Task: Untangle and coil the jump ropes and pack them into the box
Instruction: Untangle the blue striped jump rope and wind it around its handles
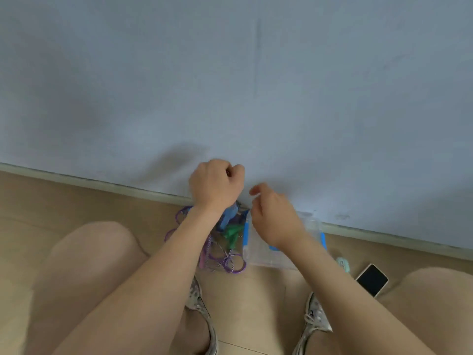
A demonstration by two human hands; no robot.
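Low by the grey wall, left hand (216,184) fisted, contents unclear; right hand (273,216) loosely curled above clear plastic box with blue latches (311,228). Tangled purple-and-white jump ropes (225,262) with blue and green handles lie on wooden floor (38,201) beside box, partly hidden by left forearm. Black-screened phone (372,280) lies right of box.

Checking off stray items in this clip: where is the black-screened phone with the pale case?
In the head view, the phone lies on the wooden floor at lower right, just right of a small mint-green object.
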